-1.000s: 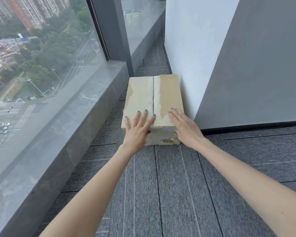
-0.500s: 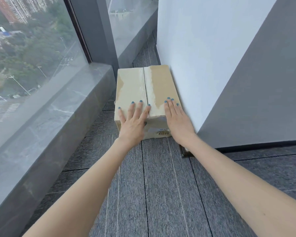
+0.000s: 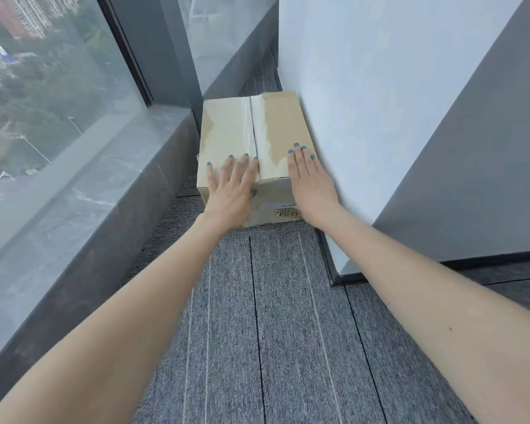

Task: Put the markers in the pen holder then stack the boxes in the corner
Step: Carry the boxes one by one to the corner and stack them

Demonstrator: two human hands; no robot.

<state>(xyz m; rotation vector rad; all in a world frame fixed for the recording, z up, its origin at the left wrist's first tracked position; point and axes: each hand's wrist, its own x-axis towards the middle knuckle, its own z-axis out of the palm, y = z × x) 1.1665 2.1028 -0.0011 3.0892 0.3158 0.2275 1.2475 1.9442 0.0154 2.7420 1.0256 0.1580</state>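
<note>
1. The box (image 3: 251,133) sits on the carpet floor (image 3: 273,301) in the narrow strip between the window ledge (image 3: 104,179) and the white wall (image 3: 364,117). Its right side is against the wall or just beside it.
2. The left hand (image 3: 230,191) lies flat over the near top edge with straight fingers, the thumb down on the front face. It grasps nothing.
3. The right hand (image 3: 311,182) also lies flat and released, on the top next to the wall.
4. The box is taped cardboard, so I judge it stiff along the edges and corners and softer at the middle seam, where the flaps meet (the tape there looks wrinkled).
5. Its weight cannot be told from here. The carpet will likely drag on it, so a push is best applied low on the front face.
6. To lift it, hold under the two short bottom edges, not the flaps.
7. No second box, markers or pen holder are in view.
</note>
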